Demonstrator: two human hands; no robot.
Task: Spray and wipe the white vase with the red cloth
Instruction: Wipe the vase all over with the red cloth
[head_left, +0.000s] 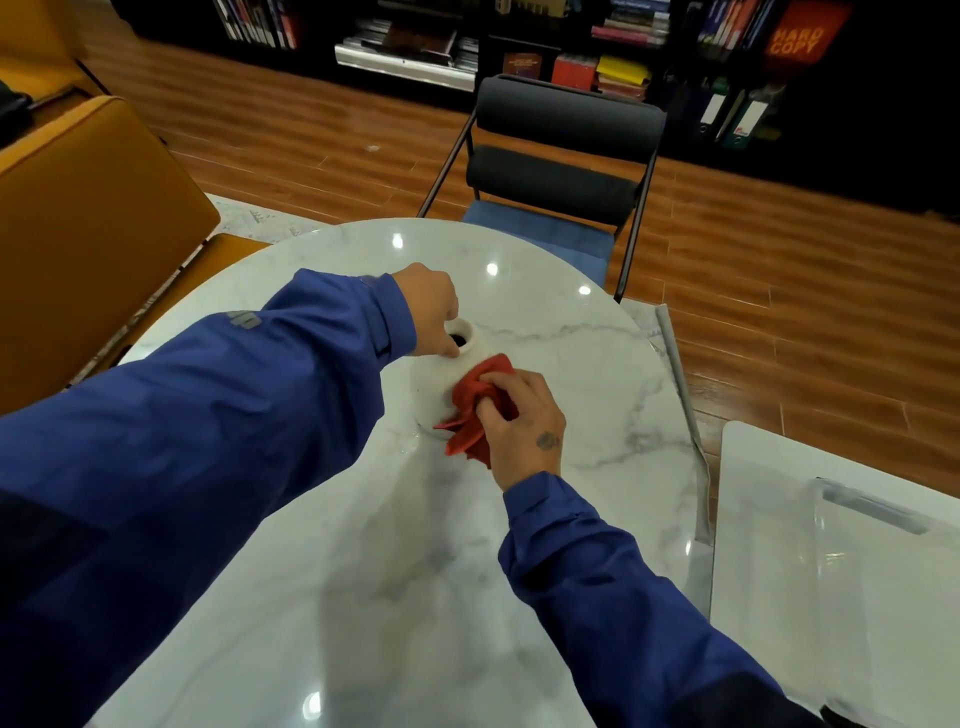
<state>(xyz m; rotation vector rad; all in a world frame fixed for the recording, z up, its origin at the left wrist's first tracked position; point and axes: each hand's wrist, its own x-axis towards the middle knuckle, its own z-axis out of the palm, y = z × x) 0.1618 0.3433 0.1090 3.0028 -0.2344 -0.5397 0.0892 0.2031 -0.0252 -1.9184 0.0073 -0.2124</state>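
I see one white vase (431, 384), round-bodied and matte with a narrow dark mouth, upright near the middle of the glossy round marble bench (571, 364), with my left hand (428, 306) at its 11 o'clock, grip pinched on the neck rim. My right hand (524, 426) sits at the vase's 4 o'clock, grip clenched on one crumpled red cloth (475, 395) pressed against the vase's side. One black chair (561, 156) at the bench's 12 o'clock.
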